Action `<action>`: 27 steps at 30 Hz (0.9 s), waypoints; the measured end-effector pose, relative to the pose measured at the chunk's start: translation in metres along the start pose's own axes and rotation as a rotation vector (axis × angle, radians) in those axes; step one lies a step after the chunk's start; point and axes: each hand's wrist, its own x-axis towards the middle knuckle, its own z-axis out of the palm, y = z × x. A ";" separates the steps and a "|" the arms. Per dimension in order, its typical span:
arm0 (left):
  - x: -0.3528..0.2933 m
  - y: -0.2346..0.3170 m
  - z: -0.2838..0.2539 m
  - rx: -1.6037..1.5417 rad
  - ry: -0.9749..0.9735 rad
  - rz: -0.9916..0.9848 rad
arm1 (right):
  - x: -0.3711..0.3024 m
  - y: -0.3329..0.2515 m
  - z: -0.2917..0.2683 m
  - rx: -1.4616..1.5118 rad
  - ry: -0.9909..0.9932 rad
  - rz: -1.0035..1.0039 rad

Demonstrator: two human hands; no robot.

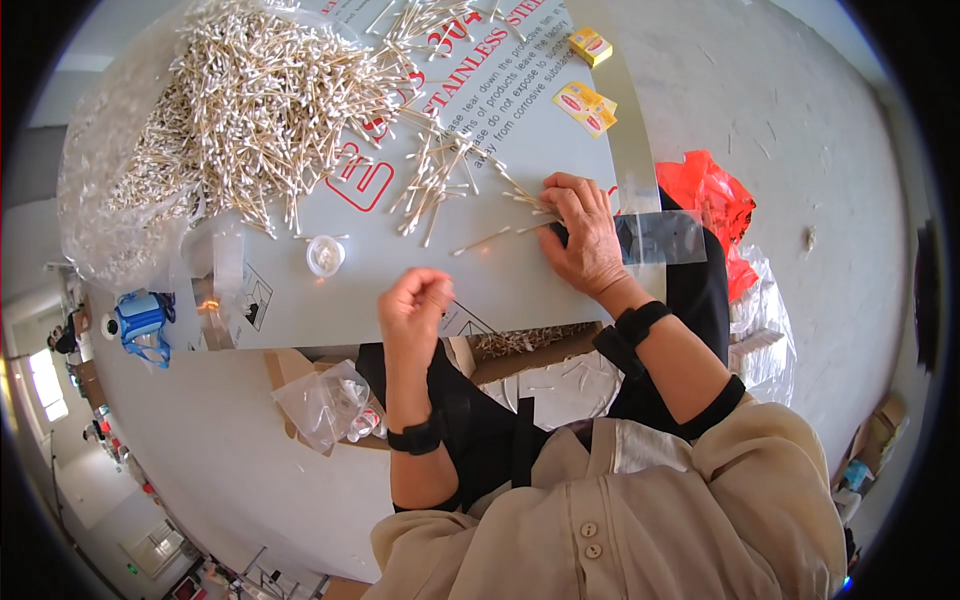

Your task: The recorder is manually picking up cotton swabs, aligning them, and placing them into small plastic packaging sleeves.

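Right hand (588, 235) lies flat, fingers pinning loose cotton swabs (435, 180) fanned ahead and left of it, while the left hand (415, 305), nearer the body, is curled closed, contents unclear.

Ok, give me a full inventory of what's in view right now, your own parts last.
cotton swabs pile: one big heap, wooden sticks with white tips, upper left of the board
loose swabs: many, scattered mid-board, some under the right fingers
grey board: one, printed, serving as work surface
round cap: one, clear-white, on the board left of centre
yellow packets: about three, small, top right of the board
clear plastic bag: one, crumpled, below the board's edge
red plastic bag: one, on the floor to the right
blue bottle: one, left of the board
left hand: closed in a loose fist over the board's near edge; contents hidden
right hand: flat on the board, fingers on loose swabs
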 end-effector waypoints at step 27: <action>0.019 -0.006 0.032 0.778 0.057 0.540 | -0.002 0.004 0.001 0.062 0.021 -0.033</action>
